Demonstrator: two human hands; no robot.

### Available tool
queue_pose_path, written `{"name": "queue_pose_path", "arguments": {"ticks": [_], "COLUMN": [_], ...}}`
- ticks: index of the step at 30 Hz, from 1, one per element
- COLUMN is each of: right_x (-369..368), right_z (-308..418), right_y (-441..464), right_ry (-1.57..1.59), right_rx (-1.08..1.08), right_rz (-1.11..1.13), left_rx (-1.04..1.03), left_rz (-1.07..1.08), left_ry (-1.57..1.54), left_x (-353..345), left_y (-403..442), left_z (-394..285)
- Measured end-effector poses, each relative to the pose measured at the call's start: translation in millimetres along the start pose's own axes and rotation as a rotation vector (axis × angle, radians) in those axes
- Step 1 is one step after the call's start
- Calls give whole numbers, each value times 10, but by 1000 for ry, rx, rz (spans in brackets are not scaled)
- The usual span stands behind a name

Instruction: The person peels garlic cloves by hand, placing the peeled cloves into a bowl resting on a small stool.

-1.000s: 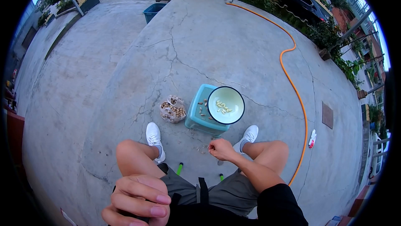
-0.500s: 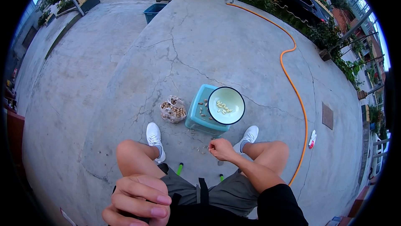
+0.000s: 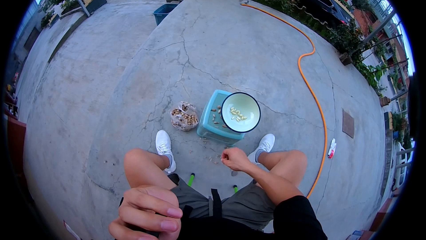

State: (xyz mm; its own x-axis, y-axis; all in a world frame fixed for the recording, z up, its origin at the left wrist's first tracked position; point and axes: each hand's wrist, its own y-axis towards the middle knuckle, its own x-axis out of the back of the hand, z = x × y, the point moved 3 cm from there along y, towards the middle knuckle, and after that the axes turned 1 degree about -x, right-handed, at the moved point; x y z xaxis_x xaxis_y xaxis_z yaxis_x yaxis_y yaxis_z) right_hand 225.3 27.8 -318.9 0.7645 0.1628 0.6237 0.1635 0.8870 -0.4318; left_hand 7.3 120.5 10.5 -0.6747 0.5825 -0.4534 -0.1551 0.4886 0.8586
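Observation:
Close to the camera, my left hand (image 3: 146,211) is closed, fingers curled over a dark thing mostly hidden beneath them. My right hand (image 3: 236,159) is closed too, fingertips pinched together between my knees; whatever they may hold is hidden. Just ahead of it stands a light-blue plastic stool (image 3: 206,126) with several small brown pieces on top. A pale enamel bowl (image 3: 248,109) with a dark rim sits on the stool's right side, overhanging its edge. Inside are several whitish, clove-like pieces (image 3: 238,115). Left of the stool, a clear plastic bag (image 3: 184,116) holds many small brown and pale pieces.
White shoes (image 3: 163,143) flank the stool, and small scraps (image 3: 215,158) lie on the cracked concrete. An orange hose (image 3: 306,78) winds down the right, near a white-and-red packet (image 3: 332,148). Farther back are a teal bin (image 3: 163,13), plants and parked cars.

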Motion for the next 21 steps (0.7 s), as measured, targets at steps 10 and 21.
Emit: {"name": "queue_pose_path", "arguments": {"ticks": [10, 21], "right_x": [26, -5], "right_z": [50, 4], "right_y": [-6, 5], "right_ry": [-9, -40], "right_rx": [-6, -12], "right_rz": [46, 68], "left_rx": [-139, -87], "left_rz": [32, 59], "left_ry": [80, 82], "left_x": [41, 59], "left_y": [-57, -53], "left_z": [39, 8]}}
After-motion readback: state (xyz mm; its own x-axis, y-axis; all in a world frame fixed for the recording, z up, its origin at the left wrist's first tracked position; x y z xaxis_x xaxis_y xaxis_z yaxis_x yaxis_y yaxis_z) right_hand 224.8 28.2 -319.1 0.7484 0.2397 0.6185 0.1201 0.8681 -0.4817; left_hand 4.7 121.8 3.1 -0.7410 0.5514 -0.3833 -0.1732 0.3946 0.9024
